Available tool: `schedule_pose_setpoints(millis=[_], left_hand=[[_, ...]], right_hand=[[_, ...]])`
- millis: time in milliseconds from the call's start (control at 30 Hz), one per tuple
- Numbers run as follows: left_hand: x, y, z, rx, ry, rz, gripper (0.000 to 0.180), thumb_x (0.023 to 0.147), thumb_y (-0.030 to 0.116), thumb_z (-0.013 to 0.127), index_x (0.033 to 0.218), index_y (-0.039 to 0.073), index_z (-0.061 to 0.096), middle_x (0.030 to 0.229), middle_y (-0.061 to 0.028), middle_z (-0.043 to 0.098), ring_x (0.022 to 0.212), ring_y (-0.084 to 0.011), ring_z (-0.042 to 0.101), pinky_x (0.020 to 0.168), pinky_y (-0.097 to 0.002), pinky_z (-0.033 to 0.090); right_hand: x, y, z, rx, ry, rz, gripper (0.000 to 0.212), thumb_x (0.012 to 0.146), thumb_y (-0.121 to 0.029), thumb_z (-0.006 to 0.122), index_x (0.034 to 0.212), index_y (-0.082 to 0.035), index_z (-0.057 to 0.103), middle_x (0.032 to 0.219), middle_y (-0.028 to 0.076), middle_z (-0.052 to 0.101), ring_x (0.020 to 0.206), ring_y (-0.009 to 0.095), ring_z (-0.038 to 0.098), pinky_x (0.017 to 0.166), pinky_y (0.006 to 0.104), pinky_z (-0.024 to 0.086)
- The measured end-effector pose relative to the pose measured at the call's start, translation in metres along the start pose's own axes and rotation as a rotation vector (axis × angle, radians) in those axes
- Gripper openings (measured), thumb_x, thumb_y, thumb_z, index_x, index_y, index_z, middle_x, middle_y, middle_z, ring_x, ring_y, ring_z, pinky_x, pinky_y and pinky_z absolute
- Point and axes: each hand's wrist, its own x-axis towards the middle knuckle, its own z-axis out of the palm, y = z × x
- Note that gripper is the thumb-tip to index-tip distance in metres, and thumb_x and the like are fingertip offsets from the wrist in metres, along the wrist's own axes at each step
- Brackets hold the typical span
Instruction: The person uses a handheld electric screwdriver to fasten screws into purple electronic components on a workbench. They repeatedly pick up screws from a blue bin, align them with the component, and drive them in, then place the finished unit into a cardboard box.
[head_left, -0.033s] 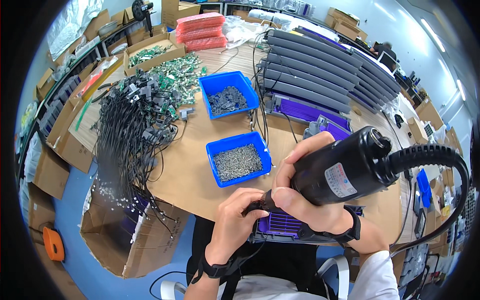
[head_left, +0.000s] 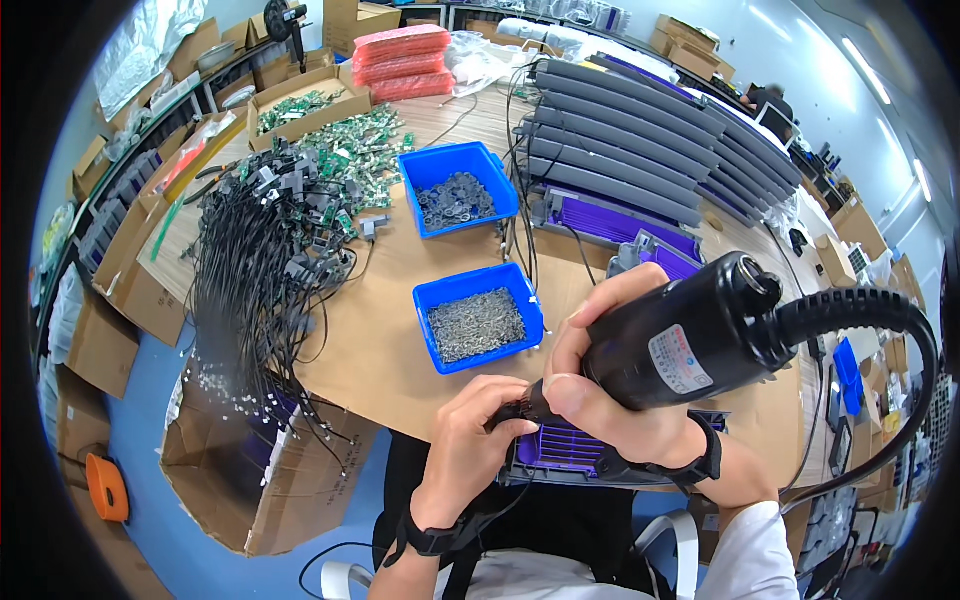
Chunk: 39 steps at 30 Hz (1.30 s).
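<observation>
My right hand (head_left: 622, 425) is wrapped round a black electric screwdriver (head_left: 690, 345), whose thick ribbed cable curves off to the right. The driver lies tilted, its narrow front end pointing left and down. At that front end, the fingers of my left hand (head_left: 465, 440) are closed in a pinch; the very tip is hidden between them. Below both hands, at the near table edge, lies a purple and grey slatted plastic housing (head_left: 565, 450), partly covered by my right wrist. A blue bin of small metal screws (head_left: 475, 325) stands just beyond my left hand.
A second blue bin (head_left: 447, 160) holds dark grey small parts. Left of it spread black cables (head_left: 255, 270) and green circuit boards (head_left: 365, 150). Grey and purple housings (head_left: 620, 140) are stacked at the far right. An opened cardboard box (head_left: 300, 490) stands on the floor at left.
</observation>
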Motion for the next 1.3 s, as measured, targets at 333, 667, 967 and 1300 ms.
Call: schedule_pose_setpoints(millis=[333, 667, 967, 1300], left_hand=[[0.002, 0.004, -0.001, 0.027, -0.004, 0.027, 0.032, 0.068, -0.005, 0.077, 0.098, -0.001, 0.066, 0.099, -0.0121, 0.067, 0.086, -0.0289, 0.065, 0.073, -0.0345, 0.052], [0.0, 0.005, 0.002, -0.025, 0.037, 0.018, 0.022, 0.074, -0.008, 0.071, 0.095, -0.002, 0.066, 0.096, -0.0122, 0.066, 0.082, -0.0272, 0.065, 0.071, -0.0338, 0.052], [-0.01, -0.016, 0.007, 0.162, -0.031, -0.032, 0.02, 0.077, -0.005, 0.065, 0.095, 0.001, 0.068, 0.095, -0.0139, 0.067, 0.088, -0.0337, 0.064, 0.08, -0.0395, 0.049], [-0.006, 0.013, 0.02, 0.028, -0.108, -0.093, 0.032, 0.083, -0.004, 0.067, 0.114, -0.005, 0.062, 0.103, -0.0122, 0.064, 0.092, -0.0201, 0.061, 0.082, -0.0307, 0.051]], right_hand=[[0.007, 0.007, -0.002, -0.032, -0.025, -0.034, 0.042, 0.077, 0.002, 0.071, 0.105, -0.002, 0.04, 0.071, 0.008, 0.057, 0.062, 0.013, 0.058, 0.061, 0.0248, 0.047], [0.017, 0.016, 0.0, 0.086, -0.146, -0.048, 0.039, 0.069, 0.003, 0.078, 0.095, -0.001, 0.05, 0.078, 0.007, 0.057, 0.065, 0.013, 0.063, 0.057, 0.0242, 0.049], [0.003, 0.012, -0.002, -0.169, 0.083, -0.166, 0.055, 0.069, -0.021, 0.086, 0.112, -0.002, 0.057, 0.097, 0.007, 0.064, 0.08, 0.015, 0.064, 0.073, 0.0298, 0.053], [-0.001, -0.003, -0.039, -0.258, 0.207, -0.26, 0.043, 0.061, -0.012, 0.076, 0.094, 0.0, 0.051, 0.079, 0.019, 0.061, 0.075, 0.038, 0.06, 0.064, 0.0398, 0.048]])
